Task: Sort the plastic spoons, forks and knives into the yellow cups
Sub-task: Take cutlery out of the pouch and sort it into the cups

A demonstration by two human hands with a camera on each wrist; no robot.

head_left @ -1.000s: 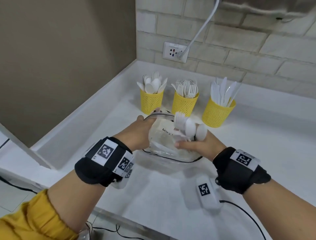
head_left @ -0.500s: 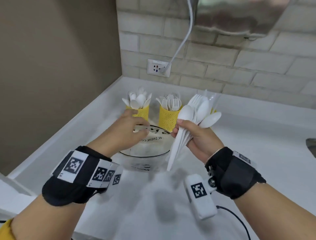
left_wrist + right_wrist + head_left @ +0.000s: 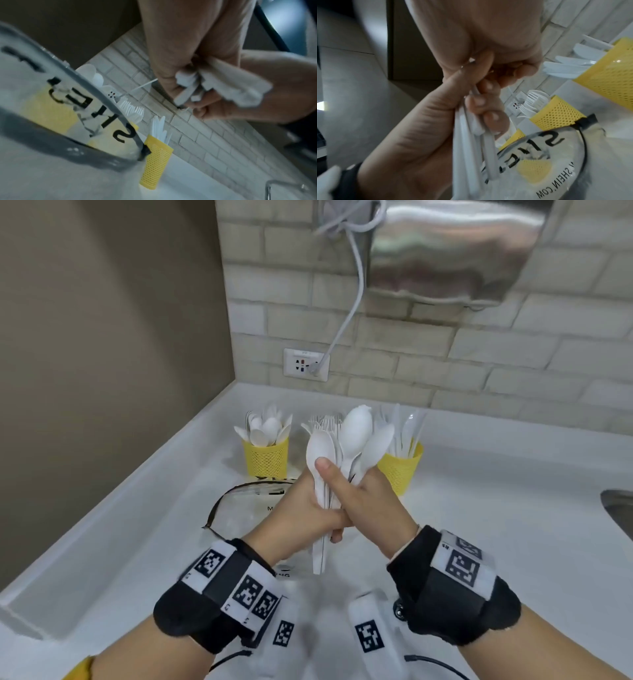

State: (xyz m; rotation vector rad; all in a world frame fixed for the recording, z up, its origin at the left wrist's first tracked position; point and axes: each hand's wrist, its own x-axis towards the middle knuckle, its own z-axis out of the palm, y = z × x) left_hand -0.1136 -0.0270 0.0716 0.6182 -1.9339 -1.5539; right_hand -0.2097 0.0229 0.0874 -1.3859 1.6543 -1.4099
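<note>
A bundle of white plastic spoons and forks [image 3: 352, 436] stands upright above the counter, heads up. My left hand [image 3: 310, 508] grips the handles from the left, and my right hand [image 3: 346, 491] grips them from the right with the thumb across the front. In the right wrist view my left hand's fingers [image 3: 481, 104] curl round the handles [image 3: 471, 136]. Behind stand the yellow cups: spoons cup [image 3: 265, 460], knives cup [image 3: 400, 470]. The forks cup [image 3: 556, 115] is hidden behind the bundle in the head view.
A clear zip pouch [image 3: 239, 508] lies open on the white counter under my hands. A wall socket [image 3: 306, 364] with a cable and a metal unit [image 3: 445, 251] sit on the brick wall. A sink edge [image 3: 620, 508] shows at far right, a brown wall at left.
My right hand has lifted the bundle out of the pouch to in front of the cups. My left hand has left the pouch and taken hold of the handles. The camera has tilted up.
</note>
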